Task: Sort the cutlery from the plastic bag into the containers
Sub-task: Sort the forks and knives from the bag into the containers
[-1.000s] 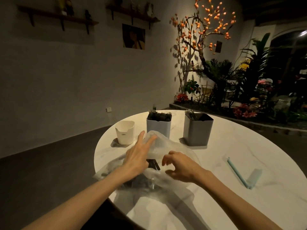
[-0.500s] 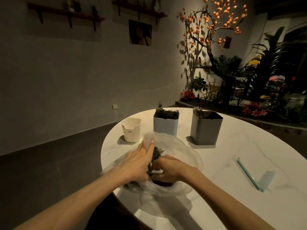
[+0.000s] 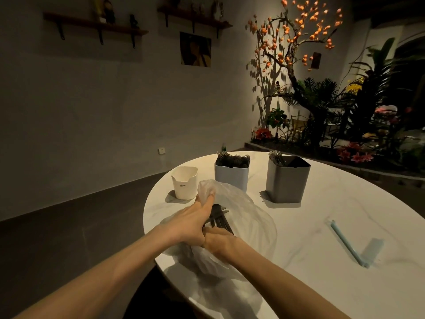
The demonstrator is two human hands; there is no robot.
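Here, in the head view, a translucent plastic bag (image 3: pixel 239 217) lies crumpled on the near left part of a round white table (image 3: pixel 322 226). The left hand (image 3: pixel 195 222) pinches the bag's upper edge between thumb and fingers, lifting the rim and holding the mouth open. The right hand (image 3: pixel 220 240) is curled just beside it, touching the left hand at the thumb, and is closed around the handles of a bundle of dark cutlery (image 3: pixel 218 217) whose ends stick up out of the bag's mouth. Behind the bag stand three containers in a row: a small white container (image 3: pixel 184 183) on the left, a pale blue container (image 3: pixel 231 174) in the middle that is packed with dark cutlery, and a grey container (image 3: pixel 286 180) on the right with a few pieces leaning in its far left corner. The bag's raised edge overlaps the lower front of the pale blue container in this view. Well apart on the right of the table lies a thin light blue stick (image 3: pixel 347 242).
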